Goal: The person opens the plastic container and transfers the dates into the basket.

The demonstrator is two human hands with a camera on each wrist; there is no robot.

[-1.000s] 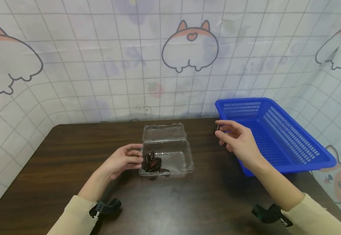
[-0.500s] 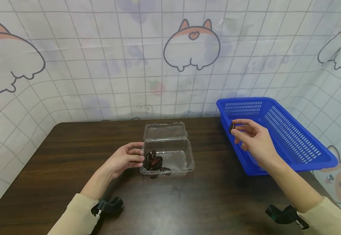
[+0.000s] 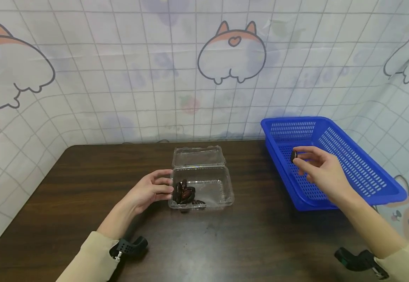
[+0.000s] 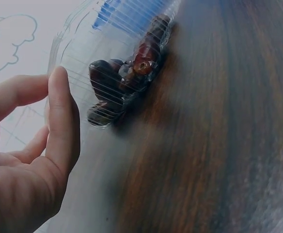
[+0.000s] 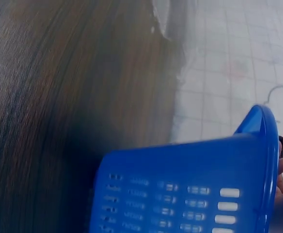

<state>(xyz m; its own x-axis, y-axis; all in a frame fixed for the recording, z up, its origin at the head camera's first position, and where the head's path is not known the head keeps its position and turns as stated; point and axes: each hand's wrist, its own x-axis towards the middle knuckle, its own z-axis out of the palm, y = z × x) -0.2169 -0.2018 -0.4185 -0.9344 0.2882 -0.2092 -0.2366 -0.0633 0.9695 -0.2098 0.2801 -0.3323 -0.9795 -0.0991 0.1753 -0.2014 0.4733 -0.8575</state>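
My right hand (image 3: 325, 169) pinches a dark brown date (image 3: 294, 156) between thumb and fingertips, above the left part of a blue perforated plastic basket (image 3: 281, 176). At the right edge of the right wrist view, the date (image 5: 281, 146) shows partly, just past the basket's rim (image 5: 270, 165). Left of the middle, my left hand (image 3: 149, 192) touches the left side of a clear hinged plastic box (image 3: 209, 190) with extended fingers. Its lid (image 3: 199, 157) is folded back. Several glossy dates (image 3: 185, 194) lie in the box's left part, seen through its wall in the left wrist view.
Both the box and the basket stand on a dark wood-grain table (image 3: 204, 243). Behind it hangs a white gridded sheet (image 3: 148, 78) with cartoon corgi prints, which also runs along both sides.
My right hand has carried the date rightward, from beside the basket's left rim to over its inside. The left hand stays at the box. The view has shifted slightly.
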